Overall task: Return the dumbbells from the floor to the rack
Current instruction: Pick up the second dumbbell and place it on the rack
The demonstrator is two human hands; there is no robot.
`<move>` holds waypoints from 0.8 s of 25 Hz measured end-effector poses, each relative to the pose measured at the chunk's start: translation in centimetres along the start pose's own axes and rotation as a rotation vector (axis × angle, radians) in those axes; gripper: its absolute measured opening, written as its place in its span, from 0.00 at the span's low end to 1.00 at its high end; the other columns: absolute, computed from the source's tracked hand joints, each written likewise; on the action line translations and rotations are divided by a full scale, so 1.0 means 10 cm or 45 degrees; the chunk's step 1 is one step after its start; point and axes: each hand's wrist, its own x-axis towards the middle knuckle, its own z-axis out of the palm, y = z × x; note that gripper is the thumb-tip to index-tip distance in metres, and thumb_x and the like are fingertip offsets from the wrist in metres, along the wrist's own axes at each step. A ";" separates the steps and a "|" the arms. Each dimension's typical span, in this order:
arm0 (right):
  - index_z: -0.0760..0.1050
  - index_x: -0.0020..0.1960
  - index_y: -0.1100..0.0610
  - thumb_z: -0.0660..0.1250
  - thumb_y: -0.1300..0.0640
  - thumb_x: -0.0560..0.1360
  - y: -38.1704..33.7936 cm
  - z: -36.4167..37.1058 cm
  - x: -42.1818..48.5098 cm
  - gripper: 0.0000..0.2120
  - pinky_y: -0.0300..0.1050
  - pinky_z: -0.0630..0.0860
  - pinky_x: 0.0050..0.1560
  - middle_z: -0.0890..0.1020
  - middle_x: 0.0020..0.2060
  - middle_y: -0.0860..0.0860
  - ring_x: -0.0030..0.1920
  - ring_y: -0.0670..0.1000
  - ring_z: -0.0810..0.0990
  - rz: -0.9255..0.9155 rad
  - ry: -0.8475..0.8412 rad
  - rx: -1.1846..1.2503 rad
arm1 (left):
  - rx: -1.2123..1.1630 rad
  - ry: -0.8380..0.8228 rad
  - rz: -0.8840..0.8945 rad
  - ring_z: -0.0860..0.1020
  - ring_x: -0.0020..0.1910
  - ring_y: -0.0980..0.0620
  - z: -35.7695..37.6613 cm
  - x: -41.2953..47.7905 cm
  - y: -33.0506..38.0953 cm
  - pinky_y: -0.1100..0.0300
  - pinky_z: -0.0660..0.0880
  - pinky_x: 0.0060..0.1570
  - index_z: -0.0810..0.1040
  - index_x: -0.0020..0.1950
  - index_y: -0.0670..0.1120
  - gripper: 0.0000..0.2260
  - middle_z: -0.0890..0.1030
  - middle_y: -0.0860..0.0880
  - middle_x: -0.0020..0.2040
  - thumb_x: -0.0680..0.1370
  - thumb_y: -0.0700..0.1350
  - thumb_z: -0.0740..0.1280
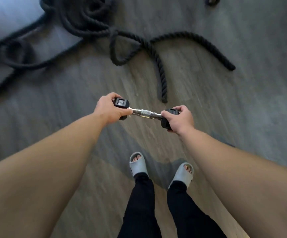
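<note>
A small dumbbell with black hex heads and a knurled chrome handle hangs level above the wood floor in the middle of the view. My left hand wraps around its left head, which shows a printed label. My right hand grips its right head. Both arms stretch forward and down. The rack is out of sight.
A thick black battle rope lies coiled and looped across the floor ahead, its ends reaching toward me. My feet in grey slides stand on the floor below the dumbbell. A dark object sits at the top edge.
</note>
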 end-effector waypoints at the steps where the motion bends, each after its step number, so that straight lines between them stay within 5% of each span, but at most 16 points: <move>1: 0.74 0.46 0.48 0.80 0.47 0.61 -0.21 -0.02 -0.23 0.20 0.61 0.86 0.34 0.82 0.51 0.53 0.44 0.56 0.85 -0.065 -0.001 0.012 | -0.038 0.024 0.027 0.78 0.34 0.61 -0.26 -0.21 0.10 0.73 0.71 0.24 0.81 0.55 0.46 0.21 0.82 0.51 0.45 0.67 0.43 0.84; 8: 0.77 0.53 0.54 0.81 0.48 0.60 -0.92 -0.09 -2.10 0.26 0.51 0.84 0.33 0.82 0.48 0.54 0.36 0.53 0.84 -0.332 -0.140 0.130 | -0.229 0.374 0.189 0.81 0.43 0.58 -1.59 -2.11 0.10 0.73 0.75 0.30 0.82 0.61 0.49 0.27 0.82 0.47 0.55 0.64 0.43 0.85; 12: 0.75 0.60 0.58 0.80 0.58 0.68 -0.60 0.09 -3.11 0.24 0.53 0.82 0.39 0.80 0.40 0.50 0.30 0.51 0.80 -0.264 -0.425 0.168 | -0.401 0.579 0.058 0.82 0.39 0.55 -1.89 -3.32 -0.45 0.69 0.77 0.29 0.80 0.59 0.43 0.28 0.85 0.44 0.51 0.63 0.39 0.86; 20: 0.71 0.56 0.55 0.79 0.58 0.69 0.49 0.82 -5.14 0.21 0.53 0.80 0.40 0.81 0.48 0.57 0.36 0.56 0.80 -0.260 -0.839 0.003 | -0.474 1.021 -0.149 0.77 0.39 0.61 -2.26 -5.76 -2.00 0.76 0.71 0.27 0.83 0.58 0.48 0.26 0.82 0.49 0.50 0.63 0.39 0.86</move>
